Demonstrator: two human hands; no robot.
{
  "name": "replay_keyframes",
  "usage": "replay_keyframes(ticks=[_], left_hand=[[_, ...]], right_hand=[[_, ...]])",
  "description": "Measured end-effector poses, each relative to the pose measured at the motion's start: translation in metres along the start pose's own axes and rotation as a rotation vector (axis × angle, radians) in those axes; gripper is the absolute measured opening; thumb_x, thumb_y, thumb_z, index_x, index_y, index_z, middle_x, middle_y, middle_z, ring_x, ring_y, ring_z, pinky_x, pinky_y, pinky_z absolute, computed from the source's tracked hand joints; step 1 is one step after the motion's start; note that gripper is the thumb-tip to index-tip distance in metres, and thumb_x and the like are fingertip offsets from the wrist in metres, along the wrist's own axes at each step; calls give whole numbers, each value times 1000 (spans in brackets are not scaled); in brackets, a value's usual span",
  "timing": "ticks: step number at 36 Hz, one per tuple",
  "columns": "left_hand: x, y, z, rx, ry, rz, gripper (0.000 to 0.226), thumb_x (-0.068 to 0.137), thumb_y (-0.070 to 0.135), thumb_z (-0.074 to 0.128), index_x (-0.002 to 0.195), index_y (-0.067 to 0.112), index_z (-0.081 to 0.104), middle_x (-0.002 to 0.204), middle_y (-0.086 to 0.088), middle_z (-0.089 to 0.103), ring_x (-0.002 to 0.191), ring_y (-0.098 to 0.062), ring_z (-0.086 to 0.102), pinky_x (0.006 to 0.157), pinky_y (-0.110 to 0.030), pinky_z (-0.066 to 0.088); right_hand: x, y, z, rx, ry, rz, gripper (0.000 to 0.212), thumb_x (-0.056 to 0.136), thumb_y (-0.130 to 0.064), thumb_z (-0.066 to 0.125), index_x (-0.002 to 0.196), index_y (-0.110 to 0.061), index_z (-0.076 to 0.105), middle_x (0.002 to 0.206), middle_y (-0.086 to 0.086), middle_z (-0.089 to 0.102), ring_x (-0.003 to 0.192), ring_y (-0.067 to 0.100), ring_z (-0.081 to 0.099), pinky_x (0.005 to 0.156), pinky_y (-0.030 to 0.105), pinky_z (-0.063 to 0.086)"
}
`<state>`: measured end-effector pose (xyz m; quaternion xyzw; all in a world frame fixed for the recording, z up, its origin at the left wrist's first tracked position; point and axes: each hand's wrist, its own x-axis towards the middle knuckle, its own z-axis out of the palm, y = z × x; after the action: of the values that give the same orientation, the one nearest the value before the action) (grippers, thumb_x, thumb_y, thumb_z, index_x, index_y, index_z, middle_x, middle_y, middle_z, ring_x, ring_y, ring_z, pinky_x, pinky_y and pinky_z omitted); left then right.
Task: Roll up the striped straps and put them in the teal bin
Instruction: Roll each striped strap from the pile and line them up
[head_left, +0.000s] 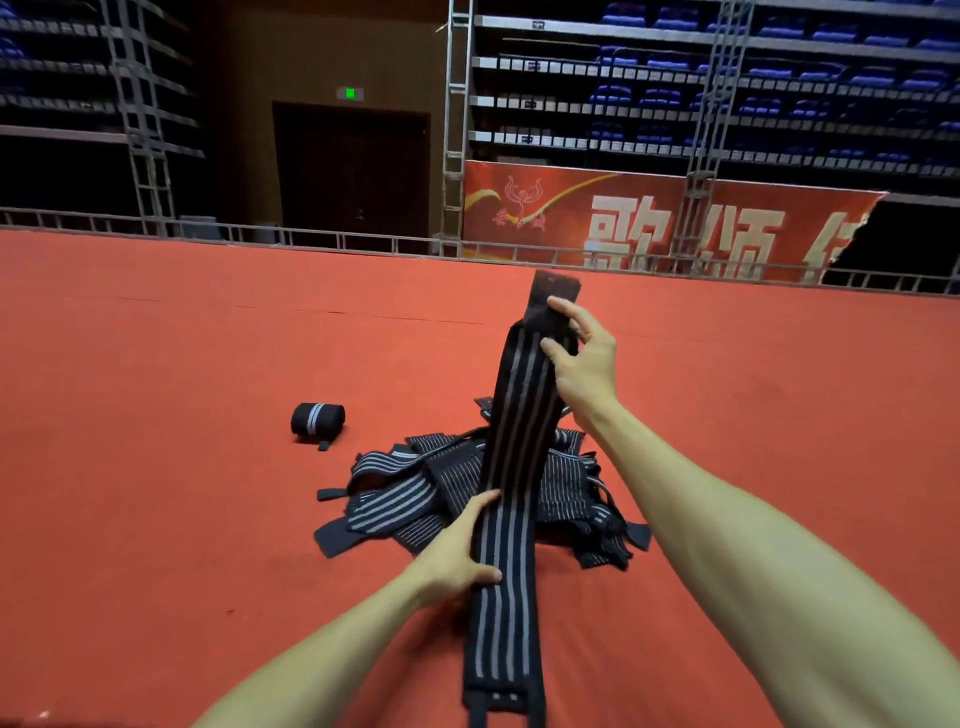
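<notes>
As left hand (457, 551) grips strap (511, 467), right hand (584, 364) pinches.

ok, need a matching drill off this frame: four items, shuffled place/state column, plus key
Items:
1. rolled strap
2. strap pile
3. held strap
4. right hand

Place or state:
A. pinches a dark end patch, highest up
B. alone on the red floor, left of the rest
C. pulled out long, gripped at two places
D. loose and tangled, heaped on the floor

Pairs: 1-B, 2-D, 3-C, 4-A
</notes>
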<state>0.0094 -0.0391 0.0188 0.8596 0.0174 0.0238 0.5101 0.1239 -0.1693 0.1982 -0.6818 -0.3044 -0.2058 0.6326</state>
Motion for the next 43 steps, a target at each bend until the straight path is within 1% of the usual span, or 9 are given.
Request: replay_keyframes(ticks=[4,9,17,21,24,27,33,38,43], left_hand=[[3,-14,-1,251,43,-19,90,79,11,78,147,38,26,135,3,57,116,-9,56,106,-24,40],[3,-25,6,499,-19,-40,59,91,27,68,141,31,38,127,-5,38,118,-21,43,112,-37,35],[7,-30,-4,671,-156,-173,59,90,53,60,144,40,40,143,-7,19,131,-33,23,116,-47,26],[6,-16,-21,401,41,-8,10,89,31,69,98,27,71,107,3,56,102,-4,51,100,-34,44],[5,-5,-39,-2,301,21,23,89,5,66,70,18,68,63,12,62,60,6,53,64,-19,44],[14,9,-57,-208,431,16,13,95,12,62,84,13,68,78,1,62,72,-9,53,65,-22,44],[48,55,-74,-342,388,91,15,99,24,57,111,17,63,107,0,67,95,-13,63,75,-25,50],[70,74,-79,-507,330,123,16,99,18,56,94,11,69,88,-3,70,82,-13,63,71,-24,50],[86,64,-78,-467,339,160,18,95,2,59,83,10,70,77,-5,69,72,-18,60,68,-31,50]], right_hand=[[-9,16,5,-15,-19,39,48,87,9,63,125,-20,63,120,-9,63,115,7,54,98,6,39],[-14,29,8,-21,-31,74,51,87,6,64,123,-30,63,131,-4,62,128,19,52,112,35,40],[-27,46,10,-39,-83,108,52,86,6,64,122,-32,64,125,-5,65,123,18,56,108,41,45],[-33,49,9,-37,-150,131,54,86,8,63,115,-38,62,120,-3,67,121,19,57,106,35,46],[-42,54,10,-19,-200,171,56,87,6,64,111,-44,62,117,-1,67,121,20,58,104,40,48],[-50,58,12,0,-197,191,55,85,6,66,109,-44,63,114,-1,68,116,18,59,102,45,49],[-64,58,16,75,-326,191,49,83,7,68,110,-33,67,108,-9,70,100,-2,63,93,34,54],[-65,65,15,80,-406,185,49,81,8,69,109,-32,68,111,-12,69,102,-6,61,84,10,45],[-58,79,14,96,-438,209,42,81,7,71,112,-22,70,111,-10,71,105,4,64,92,22,52]])
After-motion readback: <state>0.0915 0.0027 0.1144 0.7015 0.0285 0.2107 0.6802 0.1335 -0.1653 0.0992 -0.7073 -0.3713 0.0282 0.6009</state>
